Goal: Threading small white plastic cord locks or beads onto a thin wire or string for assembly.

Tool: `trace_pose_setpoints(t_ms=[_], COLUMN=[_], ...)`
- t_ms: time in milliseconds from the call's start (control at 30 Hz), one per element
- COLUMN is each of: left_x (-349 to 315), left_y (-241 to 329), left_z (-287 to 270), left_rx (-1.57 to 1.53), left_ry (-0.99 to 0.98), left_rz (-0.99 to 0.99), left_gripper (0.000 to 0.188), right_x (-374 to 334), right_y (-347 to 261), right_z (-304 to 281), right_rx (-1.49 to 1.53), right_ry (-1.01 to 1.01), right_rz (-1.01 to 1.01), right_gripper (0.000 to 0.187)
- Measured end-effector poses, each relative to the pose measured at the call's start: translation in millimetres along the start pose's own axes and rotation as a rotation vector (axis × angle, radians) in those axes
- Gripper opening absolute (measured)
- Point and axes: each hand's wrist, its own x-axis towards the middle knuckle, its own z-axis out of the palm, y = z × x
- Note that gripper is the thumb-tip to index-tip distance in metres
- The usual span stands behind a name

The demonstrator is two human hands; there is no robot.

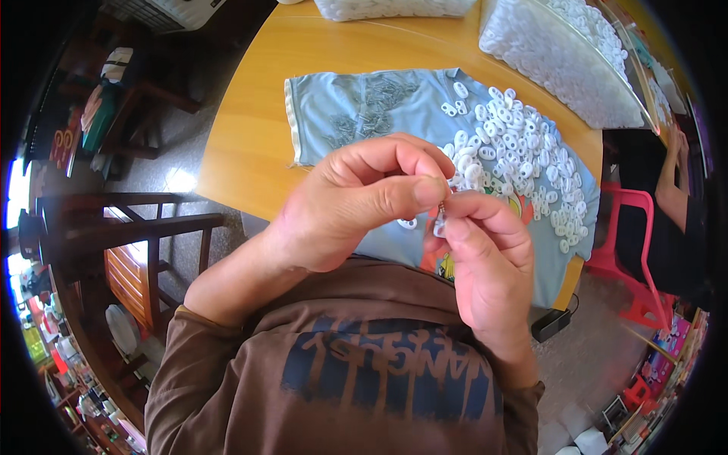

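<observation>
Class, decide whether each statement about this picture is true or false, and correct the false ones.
1. The left hand and right hand meet at a small item. True.
2. The white oval pieces lie on a red cloth. False: the cloth is light blue.
3. The thin grey pieces lie left of the loose white pile. True.
4. The plastic chair at the right is green. False: it is pinkish red.
5. The left hand lies flat on the table. False: it is raised, thumb and finger pinched.
</observation>
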Motion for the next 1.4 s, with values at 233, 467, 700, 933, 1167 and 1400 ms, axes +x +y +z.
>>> trace_pose_setpoints(t_ms=[233,467,700,933,1167,1400], left_x=[-1,1,1,-5,-23,-21], left_y=[-11,-10,-13,-15,-24,-26], left_z=[4,-1,-4,-5,7,7], left_rx=[0.061,0.470,0.721,0.866,0.374,0.754], left_ry=[-0.024,-0.066,-0.097,-0.109,-0.029,-0.048], left_rz=[0.095,0.246,0.399,0.469,-0.034,0.312], left_gripper=[0.009,0.009,0.006,0.008,0.017,0.014], right_x=[-7,-7,-10,-12,-14,-15], right_y=[3,4,8,12,11,15], right_z=[0,-5,-8,-8,-8,-6], right_rx=[0.057,0.092,0.085,0.132,-0.025,-0.158], right_ry=[0.044,0.051,0.058,0.086,0.159,0.168], right_rz=[0.103,0.132,0.125,0.130,-0.014,-0.141], right_gripper=[0.019,0.023,0.022,0.018,0.014,0.013])
